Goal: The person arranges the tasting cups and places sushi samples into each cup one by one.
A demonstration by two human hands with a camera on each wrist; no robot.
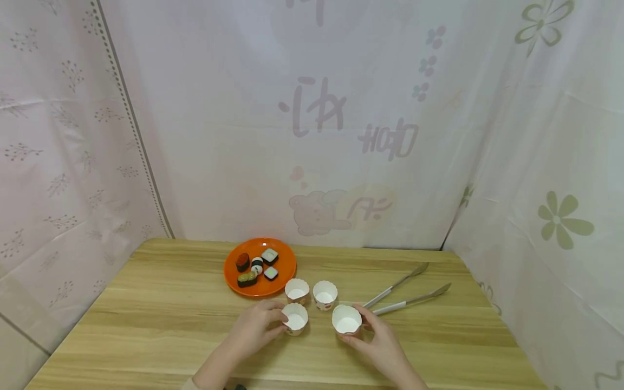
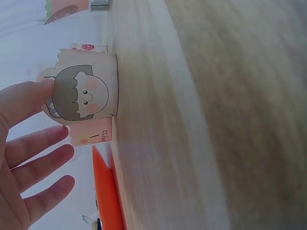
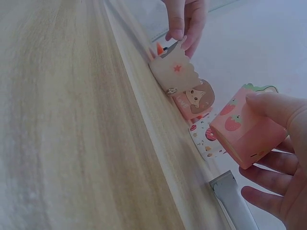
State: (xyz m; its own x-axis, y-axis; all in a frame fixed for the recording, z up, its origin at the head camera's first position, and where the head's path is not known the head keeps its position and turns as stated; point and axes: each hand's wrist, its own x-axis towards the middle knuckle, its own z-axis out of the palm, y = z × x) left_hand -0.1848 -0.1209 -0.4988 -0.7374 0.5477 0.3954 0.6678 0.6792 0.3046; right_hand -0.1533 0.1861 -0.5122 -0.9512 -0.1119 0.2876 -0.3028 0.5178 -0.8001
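Two hands work midway across the wooden tabletop (image 1: 146, 336): the left hand (image 1: 258, 324) pinches a standing baking cup (image 1: 295, 320), its other fingers spread; the right hand (image 1: 382, 342) curls round a lifted strawberry-print cup (image 3: 242, 127). Arranging cups seems under way; the next move calls for a level, gentle release. Beyond are two more cups (image 1: 325, 295), tongs (image 1: 390, 309) angled toward the far-right corner, and an orange plate (image 1: 288, 266) of sushi (image 1: 270, 257) near the far edge, before printed curtains (image 1: 234, 162).
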